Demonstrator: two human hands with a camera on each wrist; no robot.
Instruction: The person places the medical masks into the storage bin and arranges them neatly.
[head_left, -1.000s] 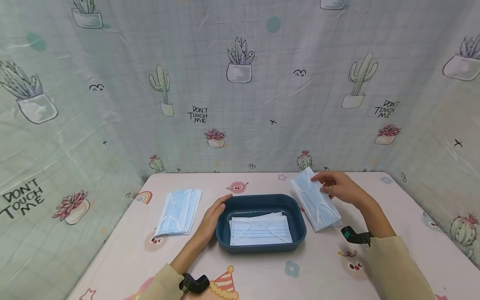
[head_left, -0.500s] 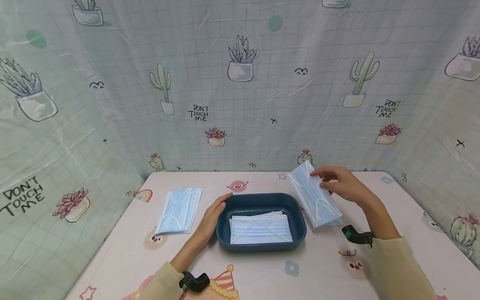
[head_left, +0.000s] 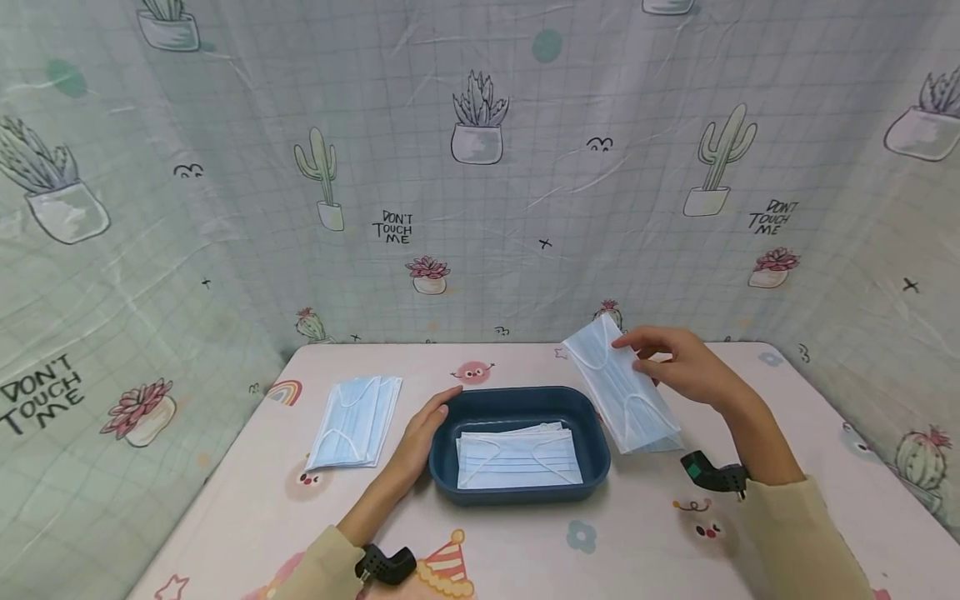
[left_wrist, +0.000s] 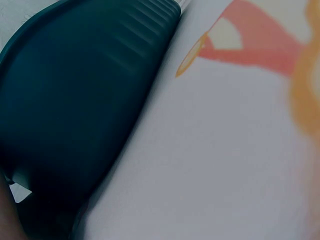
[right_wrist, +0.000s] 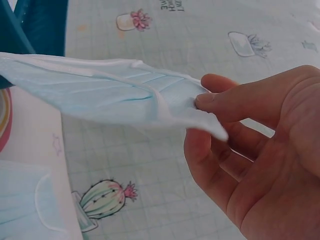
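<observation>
With thumb and fingers my right hand [head_left: 682, 367] pinches the upper right edge of a pale blue face mask [head_left: 621, 387], raised and tilted at the right of the tub. Below it another mask [right_wrist: 22, 205] lies on the table, mostly hidden in the head view. My left hand [head_left: 416, 442] rests along the left side of a dark blue tub [head_left: 517, 498], fingers fairly straight at the rim; in the left wrist view the tub wall [left_wrist: 75, 110] fills the left part. Inside the tub lie stacked masks [head_left: 517, 462].
A small fanned stack of masks [head_left: 354, 423] lies on the table at the left. The table [head_left: 525, 550] has a printed cover. A cloth with cactus prints [head_left: 360, 283] hangs behind and at both sides.
My right hand has lifted the mask a little and drawn it left towards the tub. The left hand and tub stay in place, apart from slight view shift.
</observation>
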